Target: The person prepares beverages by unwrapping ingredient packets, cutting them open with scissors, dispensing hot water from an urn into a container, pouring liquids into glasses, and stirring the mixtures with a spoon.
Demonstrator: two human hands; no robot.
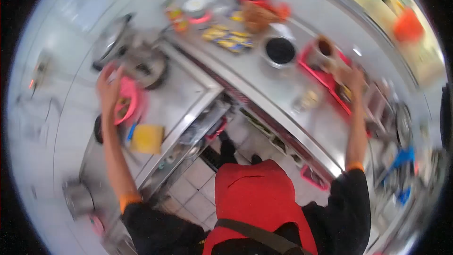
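Observation:
The whole view is smeared by motion. My left hand point(109, 85) is over the left counter, at the rim of a pink bowl point(137, 95) with some brownish food inside. Its fingers look curved, with a pale patch between them that I cannot make out. Beside the bowl stands a grey pot-like vessel point(153, 73). Out to the right, my right hand point(351, 79) is over a red tray point(336, 100), close to a light container with dark brown contents point(324, 48). Blur hides whether these fingers hold anything.
A yellow block point(147, 139) and a blue-handled tool point(131, 131) lie on the left counter. A pot of black contents point(280, 51), yellow-and-blue packets point(227, 38) and a small clear dish point(307, 100) stand on the right counter. A metal pot point(79, 198) is at lower left.

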